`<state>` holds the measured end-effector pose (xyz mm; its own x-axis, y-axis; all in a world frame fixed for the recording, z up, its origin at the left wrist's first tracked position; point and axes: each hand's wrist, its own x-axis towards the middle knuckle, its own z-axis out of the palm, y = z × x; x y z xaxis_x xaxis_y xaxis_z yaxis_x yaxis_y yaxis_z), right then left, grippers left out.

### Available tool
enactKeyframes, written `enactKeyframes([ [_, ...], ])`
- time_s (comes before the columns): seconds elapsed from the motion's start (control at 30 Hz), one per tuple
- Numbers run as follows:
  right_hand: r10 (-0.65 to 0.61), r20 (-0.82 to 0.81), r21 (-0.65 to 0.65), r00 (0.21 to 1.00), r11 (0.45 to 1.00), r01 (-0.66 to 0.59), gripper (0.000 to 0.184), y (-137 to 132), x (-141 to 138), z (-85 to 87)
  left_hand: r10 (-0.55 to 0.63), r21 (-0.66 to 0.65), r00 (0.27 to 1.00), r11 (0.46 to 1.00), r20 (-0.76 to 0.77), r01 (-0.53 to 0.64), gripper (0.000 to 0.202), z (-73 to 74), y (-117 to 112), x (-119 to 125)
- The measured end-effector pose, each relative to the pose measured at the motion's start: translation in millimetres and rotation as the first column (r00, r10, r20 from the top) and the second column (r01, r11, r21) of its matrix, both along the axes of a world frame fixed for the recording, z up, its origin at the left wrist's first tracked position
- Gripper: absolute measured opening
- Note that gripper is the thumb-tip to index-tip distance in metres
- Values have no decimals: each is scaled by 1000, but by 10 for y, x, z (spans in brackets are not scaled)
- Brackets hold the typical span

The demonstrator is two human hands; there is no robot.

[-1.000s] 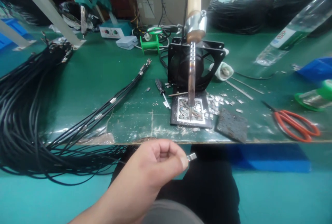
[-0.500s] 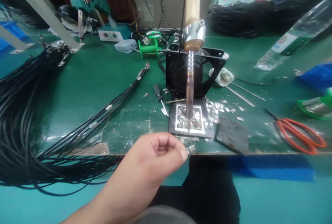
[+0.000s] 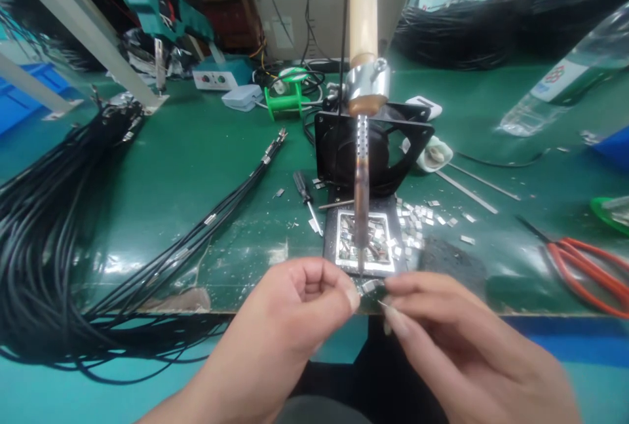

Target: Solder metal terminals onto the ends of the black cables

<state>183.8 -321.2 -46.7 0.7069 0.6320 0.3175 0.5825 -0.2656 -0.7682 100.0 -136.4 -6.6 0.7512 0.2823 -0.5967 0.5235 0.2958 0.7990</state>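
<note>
My left hand (image 3: 299, 312) is closed in a pinch, and a small silver metal connector (image 3: 368, 286) sticks out at its fingertips. Opposite it, my right hand (image 3: 442, 332) has its thumb and fingers drawn together, somewhat blurred. A thin bright sliver shows at its fingertips, too small to name. Just above both hands, a soldering iron (image 3: 362, 201) with a wooden handle hangs tip-down in a metal clamp. Beneath it lies a square white-rimmed tray (image 3: 339, 265) of small metal pieces. A black fan (image 3: 354, 149) stands behind the iron.
Bundled black cables (image 3: 44, 247) spill over the left table edge. A screwdriver (image 3: 301, 187) lies left of the tray; loose metal tabs (image 3: 415, 221) are scattered to its right. Further right are orange-handled scissors (image 3: 584, 267), a dark flat block (image 3: 452, 267) and a plastic bottle (image 3: 545, 93).
My right hand has come in from the right, close to my left fingertips. My left hand keeps its pinch on the connector. The view has shifted slightly.
</note>
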Motion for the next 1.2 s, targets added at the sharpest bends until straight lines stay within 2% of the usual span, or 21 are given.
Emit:
enactKeyframes([
  [0.1,-2,34,2,999,1000,2,12,134,20,12,5,-13,1000,1000,2,-5,21,15,-6,16],
  [0.27,-132,-116,4,984,991,133,40,257,25,64,1,-26,1000,1000,-15,-1,25,34,-11,32],
  [0.37,-152,-166,22,974,987,157,47,311,37,85,0,-33,1000,999,1,1,25,32,-13,32],
  [0.5,-152,-147,24,977,987,157,43,295,10,88,3,-24,1000,1000,21,-3,22,21,-7,31],
  [0.7,-22,120,0,993,1000,22,13,190,-11,38,10,-35,1000,999,22,-10,23,20,1,36],
  [0.87,-17,154,5,988,1000,17,10,195,14,28,16,-32,1000,999,27,-15,24,29,6,32],
  [1.0,-25,138,5,990,1000,25,13,223,9,57,16,-24,1000,1000,23,-15,24,32,18,41],
  [1.2,-173,-53,48,984,983,175,40,356,38,131,11,-17,999,1000,35,-10,22,48,19,61],
])
